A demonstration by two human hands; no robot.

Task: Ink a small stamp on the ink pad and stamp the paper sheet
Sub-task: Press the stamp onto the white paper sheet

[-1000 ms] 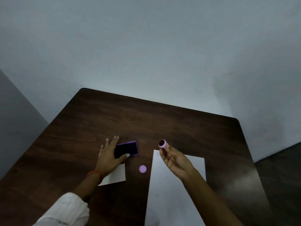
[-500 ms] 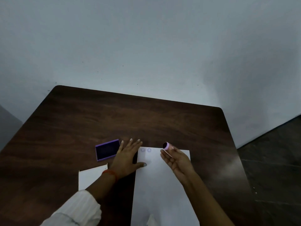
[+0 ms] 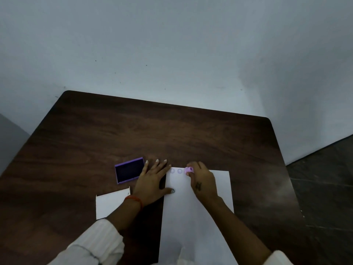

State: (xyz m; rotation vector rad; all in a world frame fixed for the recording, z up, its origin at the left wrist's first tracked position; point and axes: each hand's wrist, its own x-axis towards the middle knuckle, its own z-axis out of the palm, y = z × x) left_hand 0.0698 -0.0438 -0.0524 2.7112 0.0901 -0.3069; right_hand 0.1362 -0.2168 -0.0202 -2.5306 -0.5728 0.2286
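Note:
A white paper sheet [image 3: 193, 217] lies on the dark wooden table [image 3: 172, 134] in front of me. Two faint round purple prints [image 3: 176, 171] show near its top left corner. My right hand [image 3: 203, 183] grips a small pink stamp [image 3: 189, 170] and holds it face down on the sheet, just right of those prints. My left hand [image 3: 152, 180] lies flat with fingers spread across the sheet's left edge, thumb on the paper. The open purple ink pad [image 3: 129, 170] sits on the table just left of my left hand.
A smaller white card [image 3: 110, 204] lies at the left, partly under my left forearm. A pale wall stands behind the table's far edge. Dark floor [image 3: 324, 188] shows beyond the table's right edge.
My right hand turned over and brought the stamp down onto the sheet beside the two prints. My left hand left the ink pad and now rests on the paper's left edge.

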